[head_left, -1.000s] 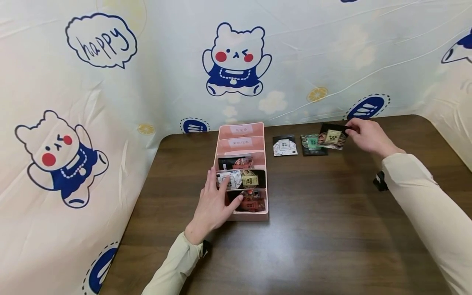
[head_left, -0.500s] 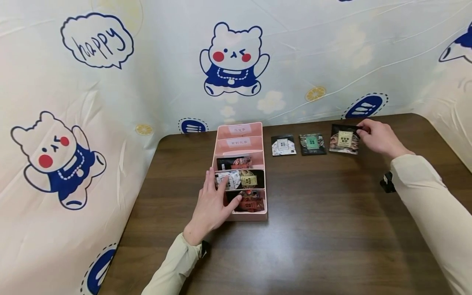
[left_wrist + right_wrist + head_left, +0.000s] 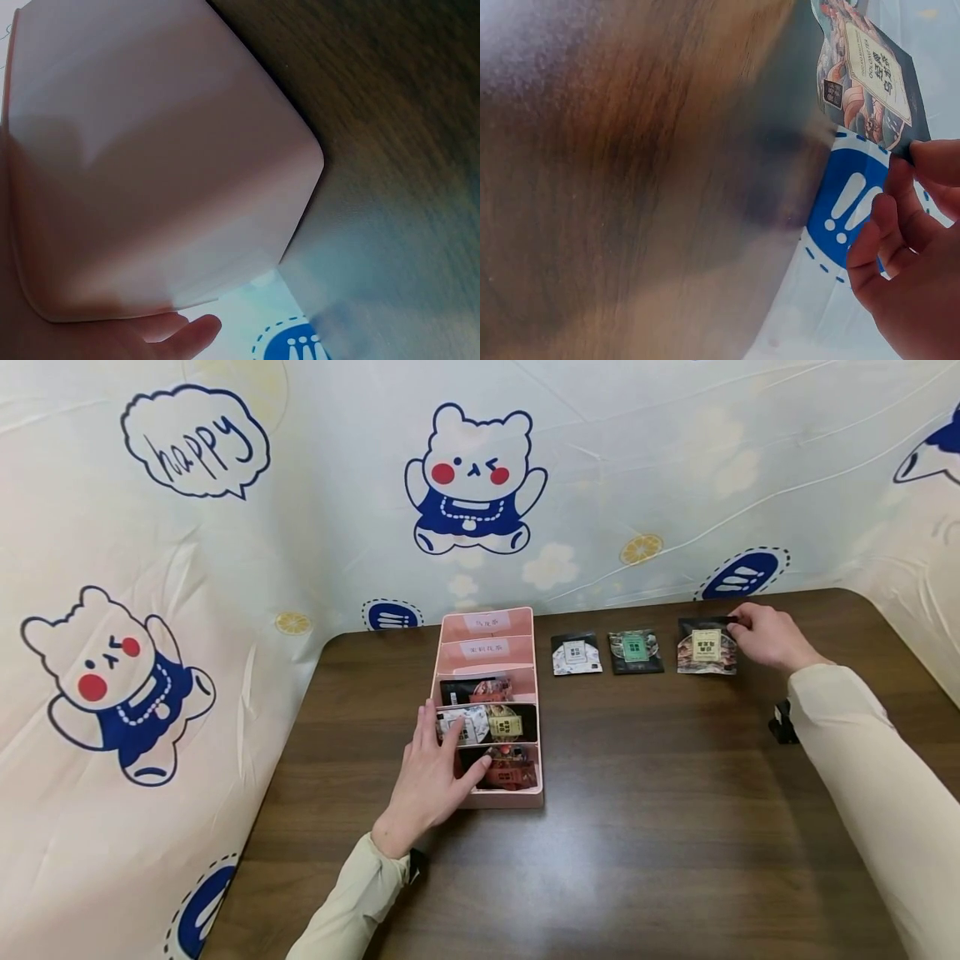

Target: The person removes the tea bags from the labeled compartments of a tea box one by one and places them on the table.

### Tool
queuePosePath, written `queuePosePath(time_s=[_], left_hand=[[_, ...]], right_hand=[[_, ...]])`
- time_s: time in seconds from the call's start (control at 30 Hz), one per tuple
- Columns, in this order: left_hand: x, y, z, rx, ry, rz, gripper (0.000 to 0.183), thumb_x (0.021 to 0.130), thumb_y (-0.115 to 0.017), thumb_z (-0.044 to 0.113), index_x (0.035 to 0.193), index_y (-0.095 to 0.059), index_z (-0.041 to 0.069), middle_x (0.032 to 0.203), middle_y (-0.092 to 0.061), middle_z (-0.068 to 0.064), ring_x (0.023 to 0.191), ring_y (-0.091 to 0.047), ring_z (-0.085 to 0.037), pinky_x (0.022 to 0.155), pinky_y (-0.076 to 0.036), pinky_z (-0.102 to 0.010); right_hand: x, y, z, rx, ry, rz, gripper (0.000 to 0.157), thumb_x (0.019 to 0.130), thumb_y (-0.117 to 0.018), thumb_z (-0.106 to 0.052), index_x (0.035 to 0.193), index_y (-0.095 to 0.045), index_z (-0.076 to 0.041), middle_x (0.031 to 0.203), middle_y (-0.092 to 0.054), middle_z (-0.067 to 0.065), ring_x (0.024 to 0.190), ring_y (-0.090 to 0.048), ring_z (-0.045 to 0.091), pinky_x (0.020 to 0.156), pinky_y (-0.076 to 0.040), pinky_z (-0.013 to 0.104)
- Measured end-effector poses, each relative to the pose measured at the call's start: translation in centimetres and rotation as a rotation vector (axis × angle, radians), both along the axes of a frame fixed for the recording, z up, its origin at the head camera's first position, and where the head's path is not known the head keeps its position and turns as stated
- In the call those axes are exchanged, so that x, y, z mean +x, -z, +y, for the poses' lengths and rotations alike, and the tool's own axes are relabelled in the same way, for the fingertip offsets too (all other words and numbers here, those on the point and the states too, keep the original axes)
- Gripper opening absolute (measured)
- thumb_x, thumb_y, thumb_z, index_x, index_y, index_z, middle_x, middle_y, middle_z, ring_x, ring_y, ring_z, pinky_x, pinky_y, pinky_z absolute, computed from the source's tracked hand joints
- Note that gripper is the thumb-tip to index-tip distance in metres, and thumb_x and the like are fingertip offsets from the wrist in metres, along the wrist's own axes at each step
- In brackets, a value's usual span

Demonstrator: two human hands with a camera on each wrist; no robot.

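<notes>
My right hand (image 3: 772,637) pinches the upper right corner of a black oolong tea sachet (image 3: 706,647) with a pale yellow label, near the table's back edge. In the right wrist view, thumb and finger meet on that corner of the sachet (image 3: 874,75). My left hand (image 3: 427,781) rests with spread fingers on the left side of a pink divided box (image 3: 542,760). Its thumb lies over the front compartment, which holds red and black sachets (image 3: 513,775). The left wrist view is mostly the box's outer wall (image 3: 165,165), with fingertips below.
Left of the held sachet lie a green-labelled sachet (image 3: 636,652) and a white-and-black one (image 3: 576,655). More sachets fill the box's middle compartments; its two rear ones bear paper labels (image 3: 483,649). A printed cloth (image 3: 585,485) hangs behind the wooden table (image 3: 637,827).
My right hand has moved the oolong tea sachet rightward, from overlapping the green-labelled sachet to a spot apart from it. My left hand stays on the box.
</notes>
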State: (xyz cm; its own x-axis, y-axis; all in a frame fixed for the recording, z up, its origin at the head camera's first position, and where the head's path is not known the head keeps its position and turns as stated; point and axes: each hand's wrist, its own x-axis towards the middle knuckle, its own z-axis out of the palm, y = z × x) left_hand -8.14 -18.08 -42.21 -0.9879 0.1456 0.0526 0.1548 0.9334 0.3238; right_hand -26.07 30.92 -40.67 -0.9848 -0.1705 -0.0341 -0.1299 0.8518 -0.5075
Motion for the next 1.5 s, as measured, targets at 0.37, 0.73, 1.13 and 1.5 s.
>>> queuePosePath(time_s=[0.37,0.73,1.13,1.5], left_hand=[[0.1,-0.2,0.0,0.002,0.001,-0.007,0.078,0.090,-0.046,0.066,0.147,-0.041,0.014,0.162,0.000,-0.020,0.150,-0.006,-0.037,0.106,-0.031,-0.065],[0.0,0.1,0.0,-0.005,0.002,0.018,0.078,0.089,-0.047,0.067,0.145,-0.043,0.013,0.161,-0.004,-0.023,0.150,-0.006,-0.037,0.105,-0.033,-0.064],[-0.1,0.1,-0.2,0.001,0.001,-0.002,0.079,0.090,-0.043,0.069,0.146,-0.042,0.014,0.162,0.001,-0.019,0.151,-0.004,-0.035,0.107,-0.031,-0.064],[0.0,-0.1,-0.1,0.006,-0.002,-0.004,0.079,0.089,-0.044,0.069,0.146,-0.042,0.014,0.163,0.001,-0.019,0.150,-0.005,-0.035,0.105,-0.031,-0.065]], right_hand=[[-1.3,0.2,0.1,0.052,-0.003,-0.058,0.037,0.099,-0.040,-0.016,0.122,-0.048,0.013,0.111,-0.055,0.037,0.092,-0.051,0.045,0.082,-0.041,0.058],[-1.6,0.3,0.1,0.076,0.013,-0.104,0.043,0.100,-0.038,-0.018,0.127,-0.043,0.014,0.119,-0.049,0.039,0.103,-0.050,0.051,0.085,-0.041,0.061],[-1.0,0.5,0.0,0.068,0.098,-0.105,0.047,0.097,-0.038,-0.021,0.129,-0.040,0.014,0.123,-0.045,0.038,0.110,-0.045,0.053,0.089,-0.038,0.064],[-0.9,0.7,-1.9,0.051,0.083,-0.097,0.045,0.097,-0.041,-0.020,0.129,-0.041,0.012,0.122,-0.046,0.036,0.109,-0.046,0.050,0.090,-0.039,0.063]])
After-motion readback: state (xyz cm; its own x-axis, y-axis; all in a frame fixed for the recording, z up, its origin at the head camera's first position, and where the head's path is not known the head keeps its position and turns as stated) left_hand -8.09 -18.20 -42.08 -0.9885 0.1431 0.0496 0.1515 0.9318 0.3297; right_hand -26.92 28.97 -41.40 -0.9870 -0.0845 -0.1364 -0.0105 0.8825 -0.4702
